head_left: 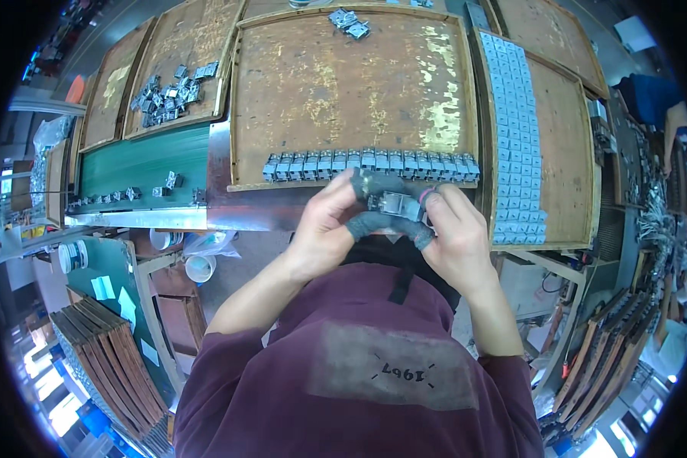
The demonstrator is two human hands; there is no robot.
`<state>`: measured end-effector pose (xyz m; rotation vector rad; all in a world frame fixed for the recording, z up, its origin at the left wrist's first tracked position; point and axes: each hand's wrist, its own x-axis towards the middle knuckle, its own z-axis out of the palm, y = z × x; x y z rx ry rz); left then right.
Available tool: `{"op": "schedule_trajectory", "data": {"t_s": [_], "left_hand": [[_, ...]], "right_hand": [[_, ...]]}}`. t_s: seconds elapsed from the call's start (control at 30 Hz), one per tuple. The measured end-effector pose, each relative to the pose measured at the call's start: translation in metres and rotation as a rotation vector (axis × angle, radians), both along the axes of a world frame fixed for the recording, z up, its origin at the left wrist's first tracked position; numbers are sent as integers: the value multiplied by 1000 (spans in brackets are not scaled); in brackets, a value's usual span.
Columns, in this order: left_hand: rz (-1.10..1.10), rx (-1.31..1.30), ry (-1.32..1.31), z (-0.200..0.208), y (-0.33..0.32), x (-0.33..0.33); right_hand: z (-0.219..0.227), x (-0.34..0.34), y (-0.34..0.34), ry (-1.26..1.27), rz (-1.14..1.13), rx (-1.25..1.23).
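Observation:
Between my two hands, just in front of my body, is a small boxy metal part (395,204) with a silvery frame. My left hand (334,214) closes on its left side, thumb and fingers in dark finger covers. From the other side my right hand (452,221) grips it too, also with dark covers on thumb and fingers. Right behind the hands, a row of similar metal parts (305,166) stands side by side along the near edge of a wooden tray (343,84). The fingers hide some of the held part.
Loose metal parts (168,99) lie heaped in a left tray, with a few on a green surface (149,156). A right tray holds tight rows of light grey blocks (511,137). Stacked wooden trays (111,366) stand low left. A white bucket (200,267) sits below.

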<state>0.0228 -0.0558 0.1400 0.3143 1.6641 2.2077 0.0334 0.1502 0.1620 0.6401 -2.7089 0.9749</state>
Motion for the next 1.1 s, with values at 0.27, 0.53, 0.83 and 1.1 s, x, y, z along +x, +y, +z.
{"op": "schedule_trajectory", "data": {"t_s": [0.27,0.53,0.83,1.1], "left_hand": [[-16,84,-214,-11,9,-4],[-51,-58,50,-9,16,-5],[122,-572,485,-16,33,-1],[107,-507,764,-26,28,-13]], "right_hand": [[6,-4,16,-172,-35,-124],[2,-4,12,-68,-73,-62],[-29,-5,-5,58,-159,-8],[-30,-11,9,-532,71,-361]]}}
